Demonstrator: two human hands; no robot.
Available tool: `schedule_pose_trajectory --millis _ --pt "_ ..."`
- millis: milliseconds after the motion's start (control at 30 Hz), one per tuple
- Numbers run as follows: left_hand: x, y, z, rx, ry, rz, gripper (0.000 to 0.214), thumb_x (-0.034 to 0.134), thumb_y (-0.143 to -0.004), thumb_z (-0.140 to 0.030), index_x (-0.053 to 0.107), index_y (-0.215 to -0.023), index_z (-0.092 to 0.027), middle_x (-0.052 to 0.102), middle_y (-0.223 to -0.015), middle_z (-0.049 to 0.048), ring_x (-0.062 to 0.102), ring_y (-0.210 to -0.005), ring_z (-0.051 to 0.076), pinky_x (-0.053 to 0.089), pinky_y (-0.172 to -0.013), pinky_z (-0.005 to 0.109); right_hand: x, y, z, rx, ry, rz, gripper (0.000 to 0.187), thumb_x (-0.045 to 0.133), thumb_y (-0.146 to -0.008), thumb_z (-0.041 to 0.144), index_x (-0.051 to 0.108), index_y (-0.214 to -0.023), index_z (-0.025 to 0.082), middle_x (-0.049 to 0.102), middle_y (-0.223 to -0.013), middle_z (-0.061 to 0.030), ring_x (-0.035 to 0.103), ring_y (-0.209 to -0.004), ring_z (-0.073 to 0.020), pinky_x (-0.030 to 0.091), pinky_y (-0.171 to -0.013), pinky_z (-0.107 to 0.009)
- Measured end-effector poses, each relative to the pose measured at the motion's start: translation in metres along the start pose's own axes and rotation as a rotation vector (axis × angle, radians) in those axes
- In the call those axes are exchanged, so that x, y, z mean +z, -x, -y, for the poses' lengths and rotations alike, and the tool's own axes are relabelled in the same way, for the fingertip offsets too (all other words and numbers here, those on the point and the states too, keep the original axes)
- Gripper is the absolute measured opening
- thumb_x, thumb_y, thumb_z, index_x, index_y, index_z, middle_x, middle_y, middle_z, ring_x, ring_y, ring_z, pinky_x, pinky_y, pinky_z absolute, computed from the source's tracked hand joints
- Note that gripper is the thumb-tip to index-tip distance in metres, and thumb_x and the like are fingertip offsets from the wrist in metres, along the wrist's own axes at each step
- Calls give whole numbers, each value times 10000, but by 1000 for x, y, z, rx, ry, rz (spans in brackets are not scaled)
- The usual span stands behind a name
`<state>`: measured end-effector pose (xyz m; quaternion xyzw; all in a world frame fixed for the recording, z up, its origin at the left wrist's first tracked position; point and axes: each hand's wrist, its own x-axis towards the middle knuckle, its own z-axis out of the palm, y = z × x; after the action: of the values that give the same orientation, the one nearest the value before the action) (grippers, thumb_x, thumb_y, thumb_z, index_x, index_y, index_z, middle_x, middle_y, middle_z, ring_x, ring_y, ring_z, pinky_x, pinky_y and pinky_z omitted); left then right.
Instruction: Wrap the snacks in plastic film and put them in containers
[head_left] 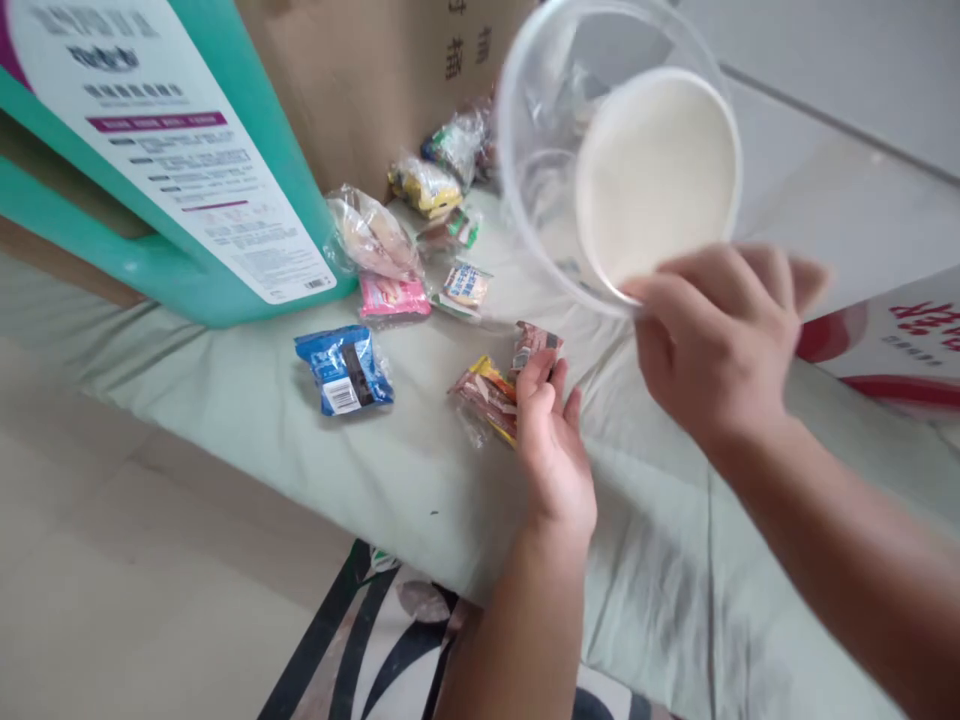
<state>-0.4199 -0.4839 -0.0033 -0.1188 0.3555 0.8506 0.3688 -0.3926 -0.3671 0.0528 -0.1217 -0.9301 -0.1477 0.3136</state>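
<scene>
My right hand [720, 340] grips the rim of a clear plastic bowl [540, 150] tilted toward me, with a white bowl [660, 170] nested inside it. My left hand [551, 440] rests on the pale green cloth [262, 420], its fingers closed on a red and yellow snack packet [484, 395]. A small brown packet [534, 345] lies at its fingertips. A blue packet [345, 370] lies to the left, apart from both hands.
More wrapped snacks lie behind: a pink packet [394, 297], a clear bag [371, 235], a yellow one [425, 185]. A teal plastic object with a label [172, 150] and a cardboard box [375, 70] stand at the back. A red-and-white box [900, 340] is right.
</scene>
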Motion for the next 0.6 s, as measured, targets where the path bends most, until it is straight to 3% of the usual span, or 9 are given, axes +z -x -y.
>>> schedule_pose_trajectory --millis 67,200,300,433,500,600 --pt "-1 2 5 44 -8 22 464 437 -874 -355 534 -1323 -284 476 -1631 32 405 -1551 192 379 -1224 376 -21 48 -7 3 -89 -133 179 547 -949 161 673 -922 285 713 -855 -47 643 -830 -237 445 -754 -441" --pt "-5 8 16 189 -180 151 543 501 -927 -404 485 -1454 -270 390 -1693 37 294 -1605 186 261 -1299 366 -64 140 -22 144 -162 -166 223 667 -811 87 574 -772 286 667 -844 -24 668 -744 -230 453 -608 -390" --pt "0 18 22 200 -475 335 534 534 -950 -434 535 -1443 -228 433 -1667 76 321 -1594 224 235 -1317 385 -92 190 -31 218 -222 -78 222 642 -789 52 603 -799 270 628 -812 -22 678 -809 -254 499 -679 -418" --pt "17 36 35 53 -846 645 528 598 -918 -455 605 -1383 -205 571 -1543 144 490 -1479 319 360 -1253 486 -113 226 -43 181 -289 -57 239 571 -761 28 621 -810 257 581 -774 -19 642 -816 -249 518 -717 -440" --pt "26 45 45 80 -968 705 464 639 -888 -406 641 -1314 -222 627 -1470 140 553 -1410 325 408 -1212 499 -114 237 -52 213 -274 -88 257 559 -737 11 617 -794 254 584 -783 -16 650 -856 -254 524 -738 -441" --pt "35 55 63 172 -1016 698 295 631 -876 -319 679 -1158 -248 667 -1380 103 599 -1343 290 441 -1182 462 -112 253 -67 302 -244 -174 272 558 -713 -2 626 -740 260 589 -782 -8 673 -895 -257 524 -744 -427"
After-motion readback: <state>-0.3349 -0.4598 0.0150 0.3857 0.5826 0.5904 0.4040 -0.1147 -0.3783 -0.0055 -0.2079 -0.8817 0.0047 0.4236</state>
